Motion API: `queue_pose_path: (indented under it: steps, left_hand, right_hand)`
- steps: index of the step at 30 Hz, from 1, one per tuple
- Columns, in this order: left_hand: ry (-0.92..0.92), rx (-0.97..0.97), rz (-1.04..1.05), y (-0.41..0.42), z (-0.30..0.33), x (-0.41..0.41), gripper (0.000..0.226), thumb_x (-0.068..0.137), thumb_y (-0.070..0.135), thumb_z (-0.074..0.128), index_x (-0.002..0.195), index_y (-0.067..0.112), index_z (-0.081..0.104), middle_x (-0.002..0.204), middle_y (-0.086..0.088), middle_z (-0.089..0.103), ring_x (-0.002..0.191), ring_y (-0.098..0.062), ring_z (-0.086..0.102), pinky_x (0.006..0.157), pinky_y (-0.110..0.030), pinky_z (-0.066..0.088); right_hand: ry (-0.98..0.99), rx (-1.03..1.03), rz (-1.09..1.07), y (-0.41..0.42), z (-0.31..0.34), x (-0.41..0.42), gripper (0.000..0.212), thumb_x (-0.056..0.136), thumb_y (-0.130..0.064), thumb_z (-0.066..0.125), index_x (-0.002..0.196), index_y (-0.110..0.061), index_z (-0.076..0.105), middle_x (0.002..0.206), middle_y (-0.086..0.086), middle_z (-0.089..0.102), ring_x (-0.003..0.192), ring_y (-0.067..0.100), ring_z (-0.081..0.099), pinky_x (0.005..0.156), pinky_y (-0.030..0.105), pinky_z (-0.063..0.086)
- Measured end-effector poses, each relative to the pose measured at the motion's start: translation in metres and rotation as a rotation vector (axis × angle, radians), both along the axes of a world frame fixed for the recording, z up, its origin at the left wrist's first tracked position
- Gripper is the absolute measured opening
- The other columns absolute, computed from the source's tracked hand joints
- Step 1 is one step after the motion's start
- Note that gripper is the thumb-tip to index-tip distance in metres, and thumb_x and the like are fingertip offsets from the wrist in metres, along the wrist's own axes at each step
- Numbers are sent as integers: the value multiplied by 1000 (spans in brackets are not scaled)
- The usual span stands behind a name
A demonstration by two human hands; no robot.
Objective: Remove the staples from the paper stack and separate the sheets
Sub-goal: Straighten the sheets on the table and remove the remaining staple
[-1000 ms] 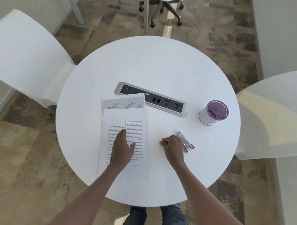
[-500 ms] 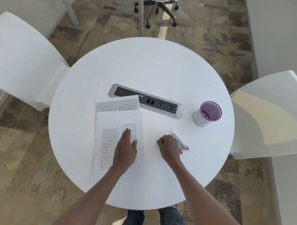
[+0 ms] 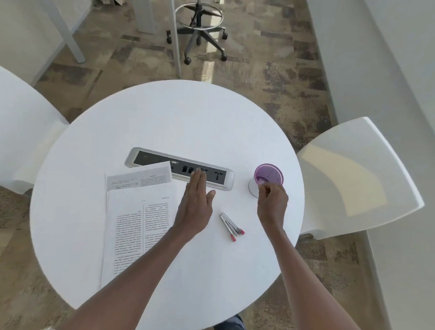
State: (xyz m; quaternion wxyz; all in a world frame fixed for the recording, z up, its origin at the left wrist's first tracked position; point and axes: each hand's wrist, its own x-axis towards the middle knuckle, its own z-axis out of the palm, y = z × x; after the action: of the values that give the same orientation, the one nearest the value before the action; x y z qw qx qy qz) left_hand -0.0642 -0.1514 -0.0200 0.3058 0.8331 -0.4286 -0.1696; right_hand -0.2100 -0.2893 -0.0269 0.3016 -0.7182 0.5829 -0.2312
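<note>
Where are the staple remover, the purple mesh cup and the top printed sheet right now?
staple remover (image 3: pixel 231 226): head view, middle of its metal body.
purple mesh cup (image 3: pixel 269 174): head view, inside its mesh wall.
top printed sheet (image 3: pixel 134 226): head view, on the left text column.

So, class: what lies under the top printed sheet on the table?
Another printed sheet sticks out beyond the top sheet's far edge. The rest of it, and any further sheets, are covered.
</note>
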Motion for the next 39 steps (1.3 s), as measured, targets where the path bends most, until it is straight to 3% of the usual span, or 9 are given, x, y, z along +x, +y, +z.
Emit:
queue_pose_path:
  steps: [3, 10, 21, 26, 30, 35, 39]
  left_hand:
    - [-14, -10, -15, -17, 4, -3, 60, 103, 21, 45, 152, -3, 20, 163, -16, 15, 152, -26, 10, 123, -37, 16]
    - [6, 12, -33, -41, 5, -16, 62, 103, 20, 44, 154, -1, 16, 164, -13, 11, 153, -25, 7, 122, -39, 18]
    - [49, 13, -10, -52, -4, -21, 59, 104, 18, 42, 154, -1, 17, 165, -12, 13, 153, -22, 6, 122, -38, 20]
    - [44, 12, -15, -47, -4, -22, 59, 103, 17, 43, 153, -2, 17, 164, -14, 14, 153, -24, 7, 121, -40, 22]
    - [60, 29, -1, -36, -4, -18, 61, 103, 19, 46, 153, -1, 18, 164, -15, 11, 153, -25, 7, 122, -39, 20]
    - [125, 59, 114, -4, -8, -1, 55, 100, 19, 51, 148, -1, 32, 157, -17, 29, 146, -29, 24, 117, -36, 25]
    - [150, 82, 275, 41, -19, 22, 48, 97, 12, 55, 140, -3, 41, 146, -21, 43, 136, -34, 40, 111, -40, 33]
  right_hand:
    - [48, -17, -36, -28, 7, -10, 17, 93, -11, 58, 86, -3, 71, 97, 14, 60, 89, 31, 59, 72, 35, 45]
    - [135, -36, 34, -67, 2, -21, 16, 92, -9, 62, 86, -2, 76, 100, 13, 54, 103, 32, 51, 71, 33, 41]
    - [79, -59, 81, -73, -6, -27, 21, 95, -4, 58, 105, -3, 77, 98, 22, 61, 97, 38, 59, 80, 35, 46]
    - [49, -110, 79, -66, -2, -27, 24, 92, 6, 55, 105, 4, 74, 97, 23, 67, 92, 40, 64, 82, 46, 53]
    - [48, -165, 94, -49, 0, -21, 29, 90, 7, 53, 110, -1, 72, 106, 19, 63, 93, 36, 62, 81, 36, 51]
    - [56, -193, 215, -11, -10, -2, 27, 88, 7, 59, 110, -2, 73, 107, 14, 62, 86, 30, 63, 76, 29, 47]
    - [50, -71, 319, 37, -21, 22, 31, 87, 7, 57, 112, -2, 73, 104, 13, 65, 85, 27, 65, 78, 32, 52]
